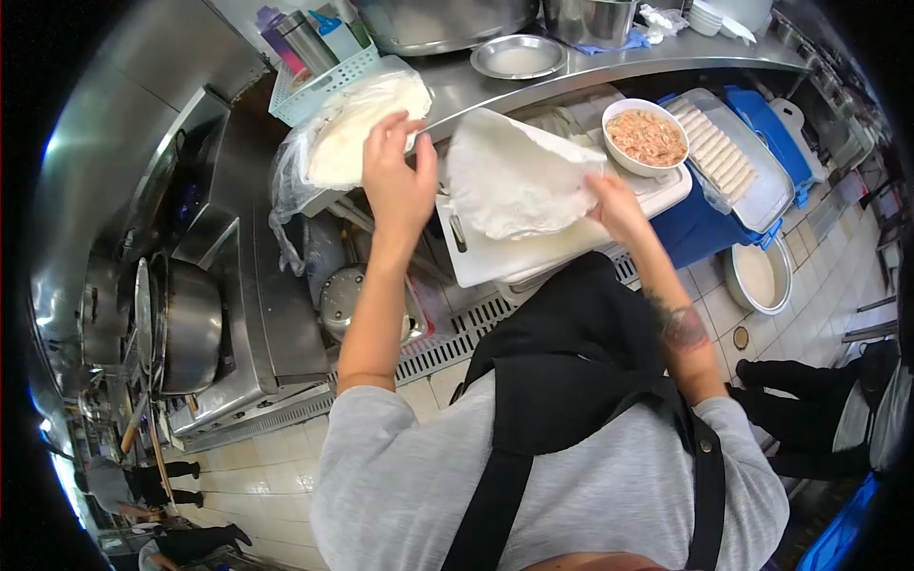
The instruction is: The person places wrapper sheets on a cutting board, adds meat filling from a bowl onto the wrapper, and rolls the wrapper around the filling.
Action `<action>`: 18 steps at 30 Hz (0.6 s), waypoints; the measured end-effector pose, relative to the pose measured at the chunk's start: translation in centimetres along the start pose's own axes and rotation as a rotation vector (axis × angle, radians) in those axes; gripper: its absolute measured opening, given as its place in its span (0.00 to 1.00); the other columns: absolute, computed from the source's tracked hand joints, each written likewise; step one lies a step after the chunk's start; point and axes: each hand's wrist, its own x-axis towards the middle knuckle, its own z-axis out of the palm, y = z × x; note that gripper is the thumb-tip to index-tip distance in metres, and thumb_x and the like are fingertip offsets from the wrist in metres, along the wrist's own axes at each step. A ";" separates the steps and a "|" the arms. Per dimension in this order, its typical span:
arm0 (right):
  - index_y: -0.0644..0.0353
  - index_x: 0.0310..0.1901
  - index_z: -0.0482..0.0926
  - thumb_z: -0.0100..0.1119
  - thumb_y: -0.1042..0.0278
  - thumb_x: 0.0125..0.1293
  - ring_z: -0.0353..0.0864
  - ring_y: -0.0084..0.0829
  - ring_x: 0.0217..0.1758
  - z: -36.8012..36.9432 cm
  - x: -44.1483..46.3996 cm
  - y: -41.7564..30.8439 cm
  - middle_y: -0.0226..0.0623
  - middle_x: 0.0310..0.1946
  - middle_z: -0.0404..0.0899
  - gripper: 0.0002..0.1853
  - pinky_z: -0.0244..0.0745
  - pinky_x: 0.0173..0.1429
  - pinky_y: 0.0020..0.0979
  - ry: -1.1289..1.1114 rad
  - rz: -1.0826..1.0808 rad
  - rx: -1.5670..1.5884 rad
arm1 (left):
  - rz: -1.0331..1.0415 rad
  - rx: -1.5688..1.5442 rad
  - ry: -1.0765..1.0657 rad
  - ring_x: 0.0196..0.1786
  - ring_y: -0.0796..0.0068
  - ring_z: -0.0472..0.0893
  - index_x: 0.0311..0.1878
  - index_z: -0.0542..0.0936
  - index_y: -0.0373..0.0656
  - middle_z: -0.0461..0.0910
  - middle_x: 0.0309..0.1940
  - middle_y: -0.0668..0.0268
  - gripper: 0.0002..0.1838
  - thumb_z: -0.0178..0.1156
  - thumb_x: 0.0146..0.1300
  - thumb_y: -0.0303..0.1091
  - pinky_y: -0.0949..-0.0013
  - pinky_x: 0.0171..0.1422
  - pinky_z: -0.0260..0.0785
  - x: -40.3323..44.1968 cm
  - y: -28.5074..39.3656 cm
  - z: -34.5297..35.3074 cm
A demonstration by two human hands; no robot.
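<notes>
A thin white wrapper sheet (519, 181) hangs over the white cutting board (476, 255), its right edge pinched in my right hand (619, 205). My left hand (400, 176) has its fingers apart, beside the right side of a stack of pale wrapper sheets (357, 128) in a clear plastic bag; whether the fingertips touch the stack I cannot tell. At the board's far right corner stands a white bowl (647, 169) of pinkish chopped filling. Right of the bowl, several white rolls (712, 150) lie in a row on a tray (762, 200).
A steel counter (447, 86) runs along the back, bearing a shallow metal dish (519, 59), pots and a teal basket (319, 84) of bottles. A large pot (190, 324) sits on the left stove. On the floor at right are a tub (760, 276) and a person's dark-clothed legs (795, 409).
</notes>
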 end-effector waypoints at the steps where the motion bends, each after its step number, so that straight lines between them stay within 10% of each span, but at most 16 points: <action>1: 0.67 0.53 0.77 0.54 0.63 0.76 0.86 0.30 0.41 -0.8 -0.8 2.1 0.37 0.42 0.84 0.15 0.85 0.43 0.31 0.052 0.042 -0.047 | -0.018 -0.014 -0.017 0.58 0.52 0.81 0.44 0.84 0.39 0.82 0.52 0.53 0.09 0.63 0.61 0.27 0.59 0.65 0.70 -1.0 0.9 0.2; 10: 0.75 0.44 0.80 0.56 0.67 0.74 0.88 0.32 0.32 -1.7 -5.3 7.1 0.47 0.35 0.86 0.14 0.86 0.35 0.27 0.163 0.174 -0.081 | -0.037 -0.169 -0.753 0.58 0.56 0.78 0.48 0.84 0.44 0.80 0.52 0.61 0.14 0.67 0.60 0.37 0.55 0.62 0.69 -15.8 1.3 9.8; 18: 0.67 0.41 0.83 0.61 0.63 0.71 0.83 0.23 0.28 -1.4 -7.1 8.6 0.36 0.30 0.84 0.12 0.79 0.31 0.22 0.241 0.133 -0.102 | -0.029 0.025 -0.716 0.53 0.60 0.76 0.49 0.82 0.43 0.76 0.43 0.63 0.20 0.73 0.53 0.38 0.55 0.56 0.63 -19.1 4.8 7.0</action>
